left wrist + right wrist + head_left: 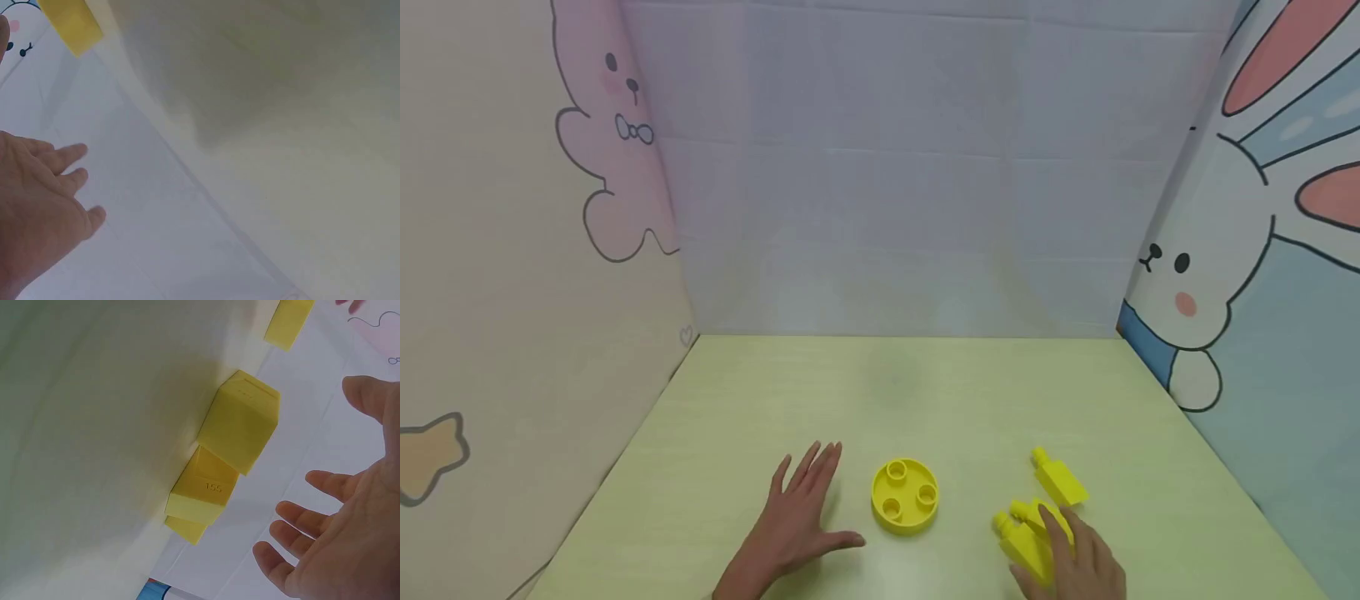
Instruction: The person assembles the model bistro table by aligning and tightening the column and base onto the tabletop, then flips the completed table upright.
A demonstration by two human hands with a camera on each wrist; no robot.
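Toward the near side of the pale tabletop (pixel 760 400), a round yellow disc (pixel 907 493) lies flat between the 2 hands, with 3 small raised rings on its upper face. Just left of it is the left hand (pixel 797 518), spread wide, fingers straight, thumb reaching out toward the disc, holding nothing.

Right of the disc are 3 yellow blocks with knobbed ends. The far block (pixel 1062 483) lies tilted to the view, knob toward the upper left; the middle block (pixel 1045 515) and the near block (pixel 1026 552) lie close together, partly covered by the right hand (pixel 1084 562). That hand's fingers are parted and slightly bent around nothing; I cannot tell whether a fingertip touches a block. A block face in the right wrist view reads 155.
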